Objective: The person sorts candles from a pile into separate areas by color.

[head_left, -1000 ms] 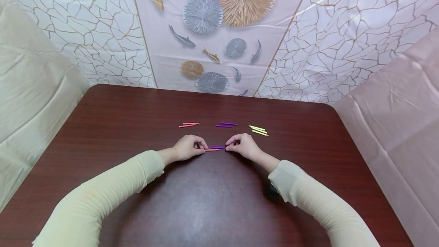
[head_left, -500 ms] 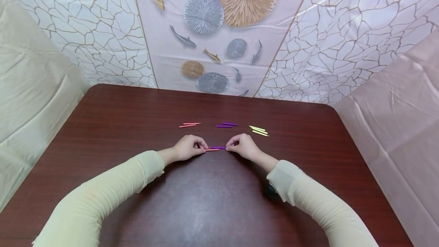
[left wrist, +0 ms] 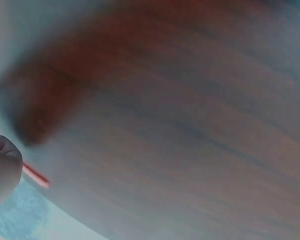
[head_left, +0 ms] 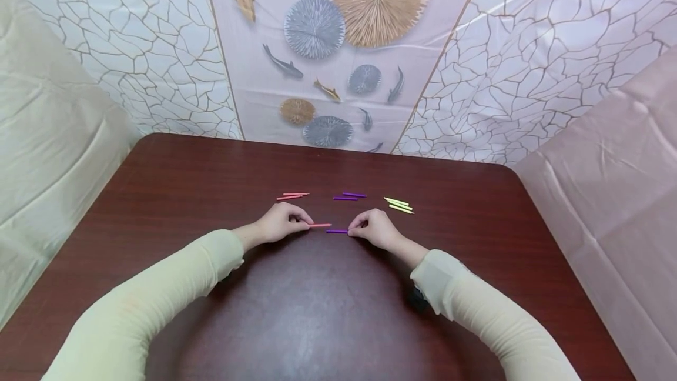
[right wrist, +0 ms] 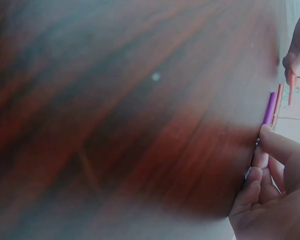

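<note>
My left hand (head_left: pixel 277 223) pinches one end of a thin coral stick (head_left: pixel 320 225) that has a small narrow tip; whether it is a candle or a pen I cannot tell. In the left wrist view the coral stick (left wrist: pixel 36 175) juts out from the hand (left wrist: pixel 4 170). With thumb and fingertips my right hand (head_left: pixel 374 229) pinches a thin purple stick (head_left: pixel 337 231), which points left, low over the table. The purple stick (right wrist: pixel 269 108) also shows in the right wrist view beyond the thumb. The two held sticks are apart.
Farther back on the dark brown table (head_left: pixel 211 169) lie two coral sticks (head_left: pixel 292 196), two purple sticks (head_left: pixel 346 198) and several yellow sticks (head_left: pixel 399 204), in separate groups. A patterned curtain (head_left: pixel 328 99) hangs behind the table's far edge.
The left hand has moved a little left and away from me with its coral stick, which now stands clear of the purple one. The right hand has stayed nearly still.
</note>
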Motion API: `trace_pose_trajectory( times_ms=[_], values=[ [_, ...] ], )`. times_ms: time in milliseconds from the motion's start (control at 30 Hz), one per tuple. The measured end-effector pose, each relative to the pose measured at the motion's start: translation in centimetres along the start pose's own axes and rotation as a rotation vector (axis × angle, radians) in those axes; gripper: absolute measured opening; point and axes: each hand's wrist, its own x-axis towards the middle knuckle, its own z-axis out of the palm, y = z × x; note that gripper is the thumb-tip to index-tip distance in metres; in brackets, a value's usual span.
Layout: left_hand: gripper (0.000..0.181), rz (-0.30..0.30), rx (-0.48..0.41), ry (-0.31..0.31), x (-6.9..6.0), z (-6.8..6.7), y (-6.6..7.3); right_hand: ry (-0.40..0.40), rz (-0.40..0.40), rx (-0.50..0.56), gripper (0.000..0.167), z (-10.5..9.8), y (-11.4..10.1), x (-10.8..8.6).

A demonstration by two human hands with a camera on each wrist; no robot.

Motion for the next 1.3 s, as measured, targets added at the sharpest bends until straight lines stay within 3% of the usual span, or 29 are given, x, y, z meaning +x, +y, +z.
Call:
trace_pose_trajectory(
  times_ms=[333,600,1300],
  values=[
    [0.009,-0.074,0.044,0.090,0.4,-3.0,-1.7,-0.005,-0.001,0.001,0.006,-0.2,0.1,0.0],
    [0.011,-0.145,0.090,0.138,0.2,-4.7,-3.2,-0.011,0.002,0.021,0.007,-0.2,-0.2,0.0],
    [0.009,-0.194,0.110,0.166,0.7,-4.4,-4.1,-0.007,0.009,0.018,0.006,0.0,0.0,0.1]
  ],
)
